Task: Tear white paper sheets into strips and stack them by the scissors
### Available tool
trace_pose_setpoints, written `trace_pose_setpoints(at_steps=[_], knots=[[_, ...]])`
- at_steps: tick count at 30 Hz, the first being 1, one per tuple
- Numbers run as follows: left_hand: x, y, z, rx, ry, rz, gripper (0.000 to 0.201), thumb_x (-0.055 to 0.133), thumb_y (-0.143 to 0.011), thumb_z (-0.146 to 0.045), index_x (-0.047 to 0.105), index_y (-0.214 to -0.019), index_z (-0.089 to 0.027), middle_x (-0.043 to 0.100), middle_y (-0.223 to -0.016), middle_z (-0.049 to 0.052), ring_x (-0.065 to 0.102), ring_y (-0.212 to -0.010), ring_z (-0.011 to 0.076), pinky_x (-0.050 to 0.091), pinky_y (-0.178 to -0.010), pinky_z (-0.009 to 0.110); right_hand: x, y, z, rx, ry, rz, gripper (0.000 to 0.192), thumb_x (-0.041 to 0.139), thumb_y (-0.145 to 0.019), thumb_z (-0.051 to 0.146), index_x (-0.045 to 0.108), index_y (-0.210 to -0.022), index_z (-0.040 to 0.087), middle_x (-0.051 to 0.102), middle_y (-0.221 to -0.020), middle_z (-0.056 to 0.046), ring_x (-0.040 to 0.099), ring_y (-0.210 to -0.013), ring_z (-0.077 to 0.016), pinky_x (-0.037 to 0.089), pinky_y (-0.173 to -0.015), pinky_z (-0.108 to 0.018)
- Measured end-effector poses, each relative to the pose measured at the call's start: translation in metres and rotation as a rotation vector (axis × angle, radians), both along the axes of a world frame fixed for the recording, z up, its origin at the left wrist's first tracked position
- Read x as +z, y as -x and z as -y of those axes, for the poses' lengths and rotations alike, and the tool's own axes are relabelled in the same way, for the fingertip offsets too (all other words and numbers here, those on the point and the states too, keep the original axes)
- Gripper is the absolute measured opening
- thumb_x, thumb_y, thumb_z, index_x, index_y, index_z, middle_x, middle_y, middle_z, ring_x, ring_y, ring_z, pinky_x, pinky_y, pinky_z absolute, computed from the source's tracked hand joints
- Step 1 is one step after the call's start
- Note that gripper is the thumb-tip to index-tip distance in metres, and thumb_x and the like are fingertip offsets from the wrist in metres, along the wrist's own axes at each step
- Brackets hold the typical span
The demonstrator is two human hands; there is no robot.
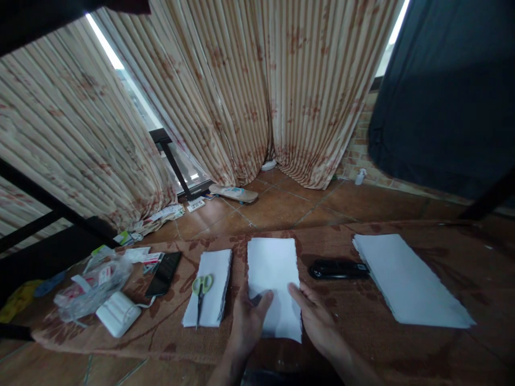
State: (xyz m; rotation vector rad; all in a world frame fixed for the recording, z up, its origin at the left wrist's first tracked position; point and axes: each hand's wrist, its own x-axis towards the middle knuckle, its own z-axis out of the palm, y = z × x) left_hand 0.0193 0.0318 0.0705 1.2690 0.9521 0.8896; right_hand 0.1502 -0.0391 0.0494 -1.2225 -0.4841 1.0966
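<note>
Between my two hands lies a stack of white paper sheets [273,265] with ragged edges, in the middle of the brown patterned cloth. My left hand [250,316] grips its left edge, thumb on top and fingers at the side. On the opposite edge, my right hand [314,311] holds it the same way. To the left is a smaller paper stack [215,273] with green-handled scissors [202,284] lying on it. A black stapler [338,269] rests right of my right hand, its end touching a larger pile of white paper [410,279].
At the left are a black phone [164,273], a white charger-like box [118,314] with a cable, and a clear plastic bag [96,281]. Beyond the cloth [322,241], a skateboard [233,193] and a small spray bottle [360,177] are on the tiled floor, near striped curtains [225,91].
</note>
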Motion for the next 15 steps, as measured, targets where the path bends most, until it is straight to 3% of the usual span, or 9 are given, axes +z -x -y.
trace_pose_setpoints(at_steps=[5,8,11,15], knots=[[0.024,0.002,-0.01,-0.159,0.218,0.103,0.056,0.076,-0.071,-0.037,0.058,-0.118,-0.013,0.066,-0.112,0.014,0.065,-0.094,0.0258,0.052,-0.081,0.033,-0.004,-0.006,0.001,0.065,-0.002,-0.18,0.047,0.067,-0.074,0.055,0.066,-0.107,0.021,0.073,-0.096,-0.006,0.067,-0.089,-0.0257,0.051,-0.078,-0.037],[0.025,-0.006,-0.015,-0.27,0.329,0.092,0.051,0.078,-0.068,-0.038,0.065,-0.108,-0.009,0.07,-0.098,0.015,0.067,-0.078,0.0244,0.053,-0.073,0.033,-0.01,-0.011,0.001,0.105,-0.022,-0.213,0.046,0.069,-0.073,0.053,0.066,-0.105,0.02,0.073,-0.092,-0.005,0.067,-0.082,-0.0235,0.051,-0.075,-0.034],[0.011,-0.022,-0.016,-0.289,0.333,0.065,0.044,0.08,-0.063,-0.035,0.07,-0.096,-0.007,0.072,-0.085,0.014,0.066,-0.067,0.0231,0.052,-0.067,0.033,-0.019,-0.02,-0.001,0.093,0.01,-0.236,0.043,0.071,-0.07,0.052,0.067,-0.099,0.02,0.074,-0.084,-0.003,0.068,-0.074,-0.0217,0.051,-0.068,-0.032],[-0.024,-0.045,-0.013,-0.193,0.375,-0.002,0.039,0.08,-0.058,-0.037,0.072,-0.081,-0.006,0.07,-0.074,0.012,0.065,-0.063,0.0234,0.051,-0.063,0.033,-0.03,-0.037,-0.003,0.039,0.136,-0.156,0.043,0.073,-0.064,0.052,0.067,-0.09,0.018,0.074,-0.078,-0.004,0.067,-0.068,-0.0222,0.05,-0.067,-0.034]])
